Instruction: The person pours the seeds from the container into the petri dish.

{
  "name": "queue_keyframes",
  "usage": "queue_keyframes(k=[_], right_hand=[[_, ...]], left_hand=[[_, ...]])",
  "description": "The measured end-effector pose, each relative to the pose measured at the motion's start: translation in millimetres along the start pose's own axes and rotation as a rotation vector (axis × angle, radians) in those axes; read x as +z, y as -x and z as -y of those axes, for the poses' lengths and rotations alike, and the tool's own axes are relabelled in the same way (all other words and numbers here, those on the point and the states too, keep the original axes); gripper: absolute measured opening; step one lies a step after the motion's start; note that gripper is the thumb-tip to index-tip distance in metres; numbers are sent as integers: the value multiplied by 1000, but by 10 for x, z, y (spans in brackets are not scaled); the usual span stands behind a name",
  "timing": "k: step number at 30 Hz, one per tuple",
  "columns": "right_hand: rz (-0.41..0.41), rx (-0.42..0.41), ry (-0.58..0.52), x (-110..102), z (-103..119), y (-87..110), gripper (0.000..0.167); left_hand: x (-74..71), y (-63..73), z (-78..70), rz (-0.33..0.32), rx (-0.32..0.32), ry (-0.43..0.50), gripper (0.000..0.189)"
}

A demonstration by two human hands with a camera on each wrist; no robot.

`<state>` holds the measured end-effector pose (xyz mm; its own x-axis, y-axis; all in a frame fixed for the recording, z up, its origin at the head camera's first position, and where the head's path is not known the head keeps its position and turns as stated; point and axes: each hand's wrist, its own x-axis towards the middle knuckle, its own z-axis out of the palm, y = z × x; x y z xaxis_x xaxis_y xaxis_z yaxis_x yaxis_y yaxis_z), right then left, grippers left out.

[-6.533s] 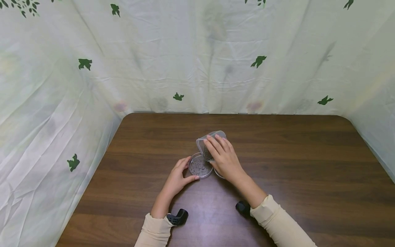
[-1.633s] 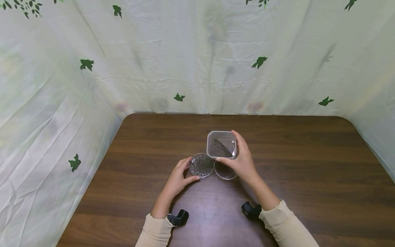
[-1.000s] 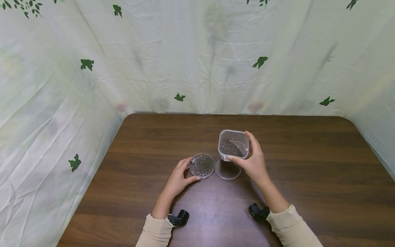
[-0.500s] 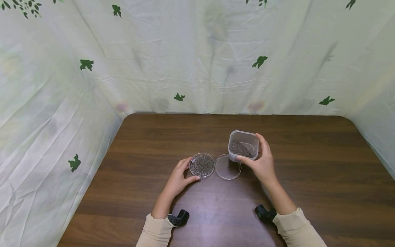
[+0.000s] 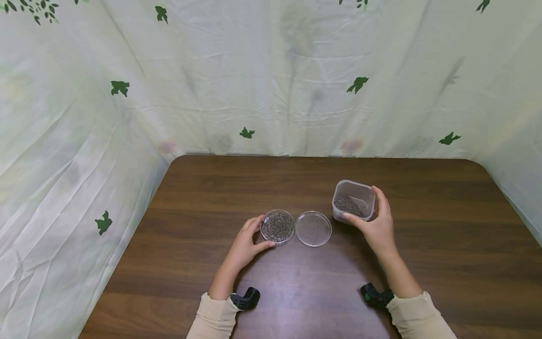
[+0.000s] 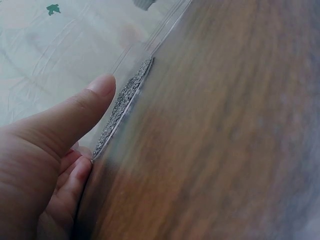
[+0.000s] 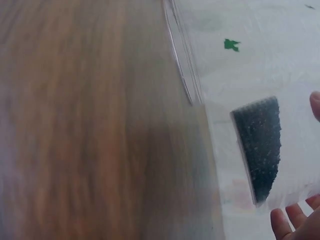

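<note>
My left hand (image 5: pixel 244 245) grips the near-left side of a round clear petri dish (image 5: pixel 277 227) on the table, thumb and fingers around its rim. A layer of small dark grey grains (image 6: pixel 125 100) covers its bottom. Just to its right lies a second shallow clear dish (image 5: pixel 313 229), with no grains in it. My right hand (image 5: pixel 376 226) holds a square clear plastic tub (image 5: pixel 354 200) between thumb and fingers, right of the second dish. Dark grains (image 7: pixel 260 145) are heaped to one side inside the tub, which is raised off the table in the right wrist view.
A brown wood-grain table (image 5: pixel 203 188) with rounded far corners stands under everything. Behind it and at both sides hangs a pale cloth (image 5: pixel 271 84) with green leaf and bird shapes. A black camera band (image 5: pixel 246 299) sits on each wrist.
Earlier the tub was tipped over the left dish, whose grain layer has since thickened. My right hand has levelled the tub and carried it right, past the second dish. My left hand stays put.
</note>
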<state>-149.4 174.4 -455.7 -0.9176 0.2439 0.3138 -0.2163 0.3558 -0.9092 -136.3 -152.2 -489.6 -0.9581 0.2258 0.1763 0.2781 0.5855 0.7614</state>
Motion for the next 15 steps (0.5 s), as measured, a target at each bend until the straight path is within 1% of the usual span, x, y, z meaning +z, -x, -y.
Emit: queue_keyframes(k=[11, 15], right_hand=[[-55, 35, 52, -130, -162, 3, 92], [-65, 61, 67, -164, -209, 16, 93]], left_hand=[[-1, 1, 7, -5, 13, 0, 77], [1, 2, 5, -6, 19, 2, 78]])
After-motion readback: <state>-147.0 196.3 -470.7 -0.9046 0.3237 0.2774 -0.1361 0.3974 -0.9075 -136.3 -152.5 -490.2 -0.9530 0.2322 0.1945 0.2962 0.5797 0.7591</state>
